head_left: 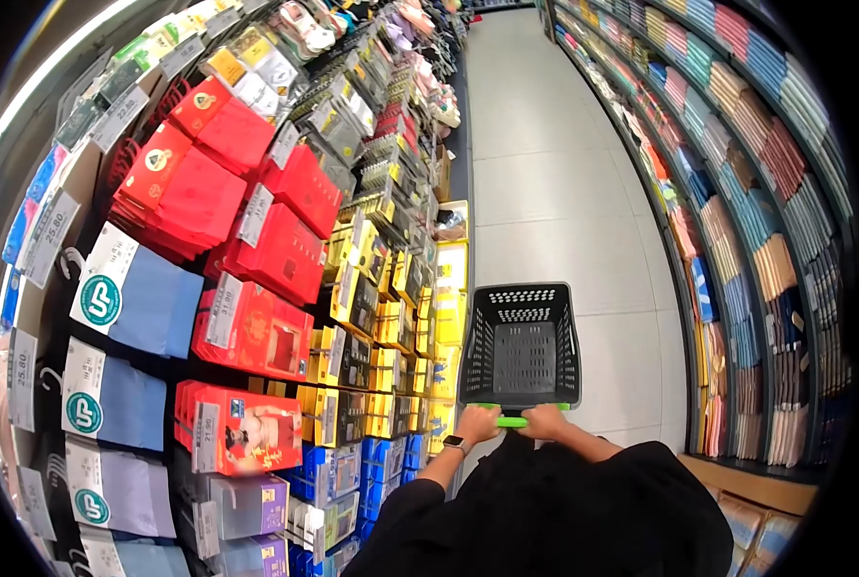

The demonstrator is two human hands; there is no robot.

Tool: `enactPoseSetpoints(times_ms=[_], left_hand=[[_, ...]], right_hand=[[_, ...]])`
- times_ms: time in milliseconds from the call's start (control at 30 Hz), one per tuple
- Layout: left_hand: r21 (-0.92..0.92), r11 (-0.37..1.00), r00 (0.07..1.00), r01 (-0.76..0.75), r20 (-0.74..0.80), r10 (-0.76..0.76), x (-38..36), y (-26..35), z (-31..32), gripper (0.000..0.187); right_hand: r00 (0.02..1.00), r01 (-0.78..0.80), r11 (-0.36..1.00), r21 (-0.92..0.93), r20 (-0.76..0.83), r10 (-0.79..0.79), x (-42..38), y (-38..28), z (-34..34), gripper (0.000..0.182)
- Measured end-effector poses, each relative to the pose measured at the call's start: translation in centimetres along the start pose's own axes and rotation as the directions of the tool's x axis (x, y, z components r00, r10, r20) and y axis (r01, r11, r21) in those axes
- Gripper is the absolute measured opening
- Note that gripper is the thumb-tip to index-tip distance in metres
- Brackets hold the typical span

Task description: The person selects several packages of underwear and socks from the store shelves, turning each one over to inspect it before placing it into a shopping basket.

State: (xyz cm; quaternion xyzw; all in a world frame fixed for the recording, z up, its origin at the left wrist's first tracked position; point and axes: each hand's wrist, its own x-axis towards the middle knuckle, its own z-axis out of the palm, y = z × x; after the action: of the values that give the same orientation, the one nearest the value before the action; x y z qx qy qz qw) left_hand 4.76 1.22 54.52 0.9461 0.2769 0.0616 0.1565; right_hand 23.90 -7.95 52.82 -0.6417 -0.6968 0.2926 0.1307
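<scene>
A black plastic shopping basket point(520, 348) with slotted walls stands in front of me, and nothing shows inside it. Its green handle point(512, 421) runs along the side nearest my body. My left hand point(478, 424), with a smartwatch point(454, 442) on the wrist, is wrapped round the left part of the handle. Closed round the right part is my right hand point(545, 422). The fingertips of both hands are partly hidden beneath the bar.
On the left, racks hold red packages point(253, 332), yellow boxes point(391, 371), blue packs point(150, 294) and price tags. Shelves of folded towels point(762, 207) line the right. Between them a grey tiled aisle point(535, 144) runs ahead. A wooden ledge point(751, 484) is at lower right.
</scene>
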Motion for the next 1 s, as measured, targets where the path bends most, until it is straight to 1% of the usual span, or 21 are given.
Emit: enactPoseSetpoints(times_ms=[33, 67, 167, 300, 367, 400, 467, 500, 567, 600, 667, 700, 767, 800, 900, 933, 967, 1000], left_hand=[[-0.015, 1.000, 1.000, 0.014, -0.008, -0.014, 0.6, -0.5, 0.1, 0.022], [-0.019, 1.000, 1.000, 0.015, -0.021, -0.015, 1.3, -1.0, 0.3, 0.022], [-0.021, 1.000, 1.000, 0.016, -0.011, -0.016, 2.4, -2.0, -0.7, 0.022], [-0.085, 0.995, 0.998, -0.045, -0.049, 0.041, 4.0, -3.2, -0.7, 0.025], [-0.077, 0.997, 1.000, -0.026, -0.014, 0.025, 4.3, -3.6, -0.5, 0.019], [-0.078, 0.997, 1.000, -0.022, -0.020, 0.021, 4.4, -3.8, -0.8, 0.019], [-0.089, 0.995, 0.999, -0.040, -0.021, 0.038, 4.3, -3.8, -1.2, 0.017], [-0.093, 0.995, 0.999, -0.026, -0.025, 0.023, 4.0, -3.7, -1.1, 0.017], [-0.106, 0.994, 1.000, -0.015, 0.018, 0.017, 3.9, -3.6, -1.2, 0.015], [-0.102, 0.995, 1.000, 0.007, -0.002, -0.007, 3.8, -3.4, -1.3, 0.015], [-0.078, 0.996, 0.998, 0.045, 0.041, -0.042, 3.0, -2.9, -1.1, 0.013], [-0.077, 0.994, 0.997, 0.077, 0.026, -0.075, 2.4, -2.7, -0.6, 0.013], [-0.044, 0.991, 0.991, 0.126, 0.055, -0.123, 1.2, -1.8, 0.3, 0.012], [-0.038, 0.984, 0.983, 0.174, 0.062, -0.172, 0.4, -0.8, -0.1, 0.014], [-0.022, 0.974, 0.974, 0.227, 0.025, -0.227, -2.2, 1.5, 1.0, 0.017], [-0.003, 0.967, 0.967, 0.253, 0.005, -0.253, -3.2, 2.4, 1.3, 0.017], [-0.020, 0.958, 0.958, 0.287, -0.016, -0.287, -4.2, 3.4, 1.9, 0.015], [0.007, 0.949, 0.947, 0.315, -0.069, -0.314, -5.3, 4.5, 2.4, 0.015]], right_hand=[[0.999, -0.015, 0.998, -0.056, 0.050, 0.018, 0.6, 0.0, -0.7, 0.040], [0.999, -0.012, 0.997, -0.070, 0.050, 0.016, 1.4, 0.4, -0.9, 0.040], [0.996, -0.024, 0.998, -0.063, 0.082, 0.029, 3.0, 1.1, -1.2, 0.039], [0.990, -0.087, 0.991, -0.100, 0.105, 0.097, 4.4, 0.7, -2.5, 0.037], [0.978, -0.116, 0.980, -0.163, 0.152, 0.141, 4.9, 0.0, -3.8, 0.035], [0.979, -0.111, 0.980, -0.168, 0.153, 0.137, 5.1, -0.3, -4.3, 0.035], [0.947, -0.143, 0.976, -0.163, 0.262, 0.183, 5.5, -0.8, -4.8, 0.038], [0.946, -0.132, 0.977, -0.169, 0.274, 0.176, 5.4, -0.6, -4.2, 0.038], [0.943, -0.149, 0.975, -0.167, 0.271, 0.191, 5.5, 0.0, -3.4, 0.034], [0.924, -0.191, 0.969, -0.154, 0.306, 0.231, 5.5, -0.2, -3.5, 0.038], [0.926, -0.166, 0.979, -0.118, 0.322, 0.196, 5.2, -0.6, -3.5, 0.041], [0.926, -0.134, 0.982, -0.130, 0.338, 0.171, 4.9, -0.8, -3.2, 0.041], [0.922, -0.147, 0.980, -0.135, 0.341, 0.185, 4.0, -1.0, -2.4, 0.040], [0.916, -0.113, 0.982, -0.149, 0.367, 0.161, 3.3, -1.0, -2.1, 0.040], [0.935, -0.034, 0.993, -0.113, 0.348, 0.072, 1.3, -0.8, -0.6, 0.038], [0.916, 0.027, 0.991, -0.130, 0.401, 0.027, 0.7, -0.4, 0.2, 0.038], [0.926, 0.035, 0.994, -0.105, 0.377, 0.007, 0.0, 0.1, 1.0, 0.039], [0.935, 0.036, 0.997, -0.074, 0.355, -0.008, -1.1, 0.4, 1.9, 0.039]])
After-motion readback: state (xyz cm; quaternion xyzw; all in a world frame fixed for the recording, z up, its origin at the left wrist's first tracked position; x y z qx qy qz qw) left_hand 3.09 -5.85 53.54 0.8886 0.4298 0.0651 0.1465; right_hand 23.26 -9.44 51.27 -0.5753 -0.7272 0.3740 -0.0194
